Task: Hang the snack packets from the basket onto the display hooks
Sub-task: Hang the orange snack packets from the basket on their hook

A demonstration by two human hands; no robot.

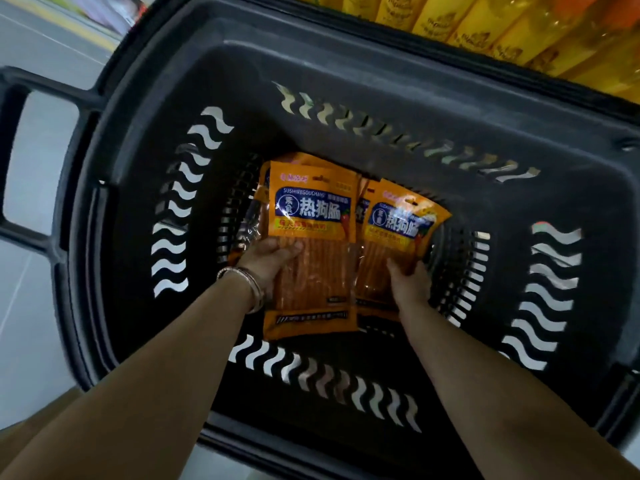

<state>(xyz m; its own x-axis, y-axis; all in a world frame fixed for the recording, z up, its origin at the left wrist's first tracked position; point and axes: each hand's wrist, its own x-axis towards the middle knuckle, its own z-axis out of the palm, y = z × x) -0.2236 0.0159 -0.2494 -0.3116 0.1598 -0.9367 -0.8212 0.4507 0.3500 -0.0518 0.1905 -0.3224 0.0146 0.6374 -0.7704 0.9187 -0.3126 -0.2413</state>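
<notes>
This seems to be the pick-up step. In the middle of the frame, inside the black basket, the left hand grips the left packet, thumb over its front. The right hand pinches the right packet low down. Both packets run bottom-to-top, with the hang holes at the upper end. The right one leans toward the upper right. Next I think they must be lifted out, holes first.

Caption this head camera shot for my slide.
Left hand and right hand grip orange snack packets inside a black shopping basket.
</notes>
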